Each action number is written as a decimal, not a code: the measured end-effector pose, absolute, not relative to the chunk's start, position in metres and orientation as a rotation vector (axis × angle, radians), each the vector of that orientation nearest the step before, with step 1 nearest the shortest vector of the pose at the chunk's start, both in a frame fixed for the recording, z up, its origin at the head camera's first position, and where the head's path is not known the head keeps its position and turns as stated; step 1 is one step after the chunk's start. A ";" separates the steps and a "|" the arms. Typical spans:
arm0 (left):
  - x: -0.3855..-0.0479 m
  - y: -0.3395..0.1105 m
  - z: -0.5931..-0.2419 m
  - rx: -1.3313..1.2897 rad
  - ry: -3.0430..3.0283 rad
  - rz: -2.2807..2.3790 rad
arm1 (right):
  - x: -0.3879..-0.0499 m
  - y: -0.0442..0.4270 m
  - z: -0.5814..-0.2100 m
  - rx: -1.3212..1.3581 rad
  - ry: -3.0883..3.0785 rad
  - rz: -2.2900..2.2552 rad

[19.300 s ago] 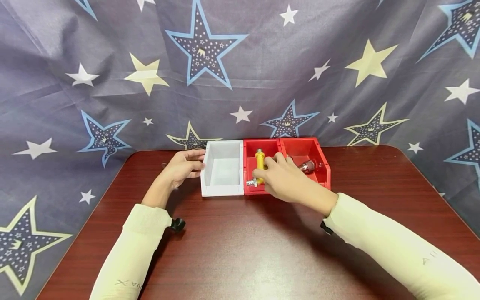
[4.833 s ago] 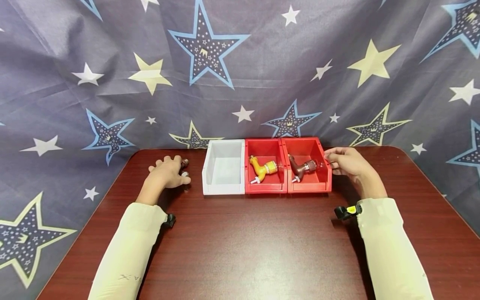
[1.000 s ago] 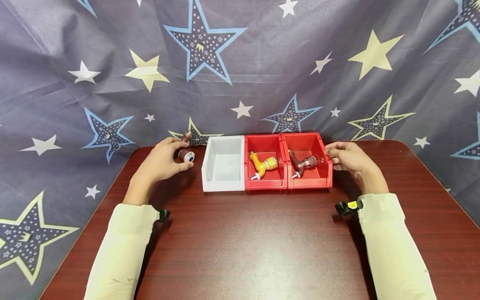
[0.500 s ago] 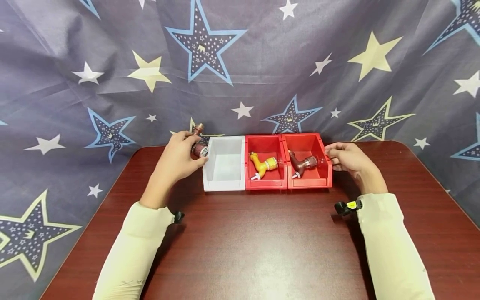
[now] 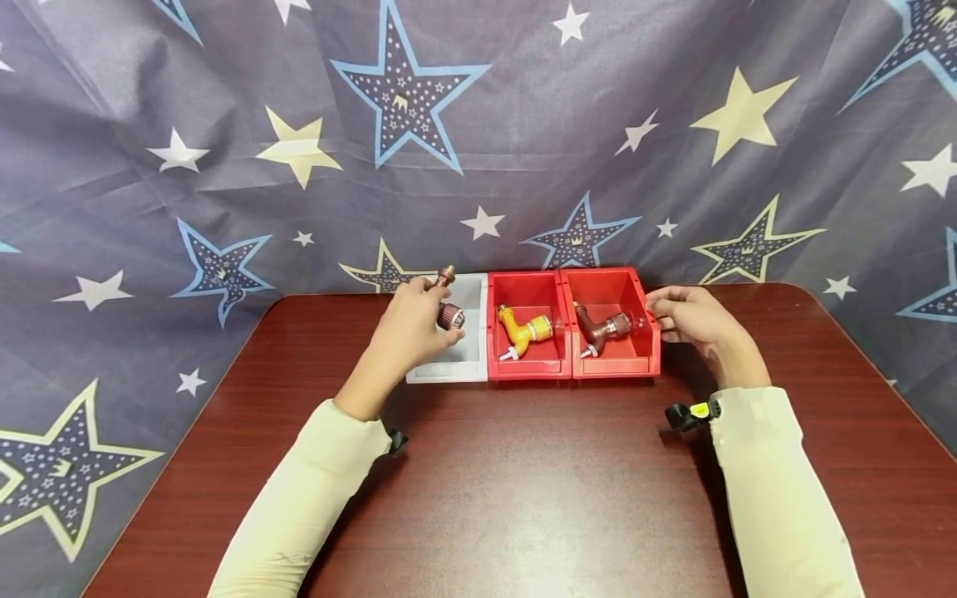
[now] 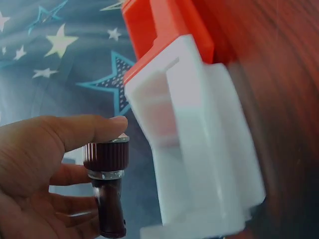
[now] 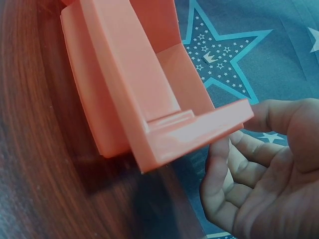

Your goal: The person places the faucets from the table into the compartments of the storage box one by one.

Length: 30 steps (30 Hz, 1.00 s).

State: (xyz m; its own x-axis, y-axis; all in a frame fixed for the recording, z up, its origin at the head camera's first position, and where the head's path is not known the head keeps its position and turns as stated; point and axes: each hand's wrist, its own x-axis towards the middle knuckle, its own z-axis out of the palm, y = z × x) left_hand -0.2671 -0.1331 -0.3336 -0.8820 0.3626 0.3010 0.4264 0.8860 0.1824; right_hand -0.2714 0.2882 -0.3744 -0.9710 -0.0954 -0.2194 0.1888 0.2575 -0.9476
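My left hand [image 5: 407, 328] holds a brown tap [image 5: 451, 316] over the white bin [image 5: 471, 357], thumb on its ribbed knob and fingers round the body. In the left wrist view the tap [image 6: 107, 164] appears beside the bin's wall [image 6: 199, 149]. My right hand [image 5: 699, 324] stays at the outer wall of the right red bin [image 5: 616, 365]; in the right wrist view the thumb and curled fingers [image 7: 217, 174] pinch the bin's edge [image 7: 199, 129]. Inside that bin lies another brown tap [image 5: 601, 328]. A yellow tap [image 5: 523, 330] lies in the middle red bin [image 5: 531, 370].
The three bins stand side by side at the back of a dark red-brown table [image 5: 523, 482]. A star-patterned cloth [image 5: 508, 124] hangs right behind them. Black wrist cameras [image 5: 688, 415] protrude near both cuffs.
Nearly five seconds ago my left hand was at the tap on the table, left of the bins. It has since lifted it and carried it right, over the white bin. My right hand has stayed put.
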 end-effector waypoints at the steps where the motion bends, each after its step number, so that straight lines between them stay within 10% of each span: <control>1: -0.267 -0.131 -0.335 -0.587 -2.802 -0.350 | -0.271 0.288 -0.374 0.088 2.296 -1.780; 30: -0.278 -0.105 -0.378 -0.478 -2.904 -0.233 | -0.270 0.288 -0.373 0.080 2.300 -1.780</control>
State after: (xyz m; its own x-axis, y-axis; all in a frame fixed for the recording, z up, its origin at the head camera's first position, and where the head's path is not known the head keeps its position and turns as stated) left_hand -0.2777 -0.1049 -0.3780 -0.9303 0.3008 0.2101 0.3305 0.9357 0.1237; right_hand -0.2697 0.2876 -0.3728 -0.9716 -0.0977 -0.2154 0.1839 0.2600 -0.9479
